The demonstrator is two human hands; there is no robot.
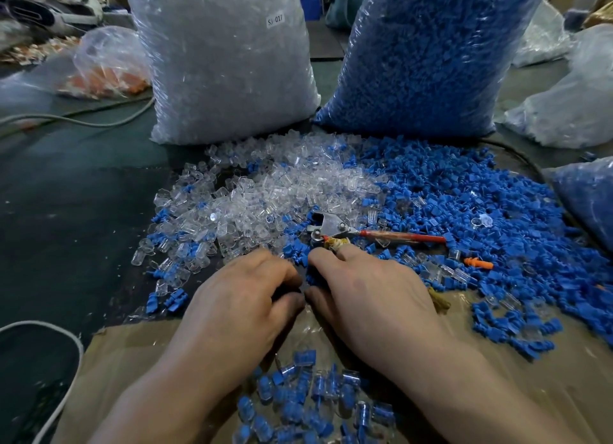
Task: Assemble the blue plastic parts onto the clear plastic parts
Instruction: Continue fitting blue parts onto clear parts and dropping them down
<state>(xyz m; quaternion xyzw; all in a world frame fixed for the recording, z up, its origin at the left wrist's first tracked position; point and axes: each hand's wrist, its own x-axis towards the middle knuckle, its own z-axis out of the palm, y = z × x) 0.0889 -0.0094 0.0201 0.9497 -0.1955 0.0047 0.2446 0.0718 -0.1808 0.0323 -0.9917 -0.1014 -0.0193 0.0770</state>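
The left hand (238,297) and right hand (368,297) meet at the centre of the frame, knuckles up. Their fingers (265,261) curl inward until the tips nearly touch. Whatever sits between them is hidden, so I cannot tell whether either hand has a piece.

The loose clear parts (265,191) lie heaped just above the hands. The blue parts (464,204) spread across the right of the frame, the two piles mixing where they meet. Joined pieces (298,397) lie at the lower centre on a brown sheet (497,394).

Likely troubles:
- A blue part pressed in crooked could jam or sit half-seated, since the work is done under the palms, out of the camera's view.
- The metal tool (335,229) with the red handle lies touching the right fingertips; a reach forward could catch on it or scatter parts.
- An orange plug (477,263) lies among the blue ones at right and could be picked up by mistake.
- Loose pieces near the sheet could stray into the finished heap.

The only readable writing is a white label (275,20) on the big clear bag (219,62) at upper centre, which reads "SJ-017", though the dash is faint. The blue bag (428,55) beside it shows no writing.
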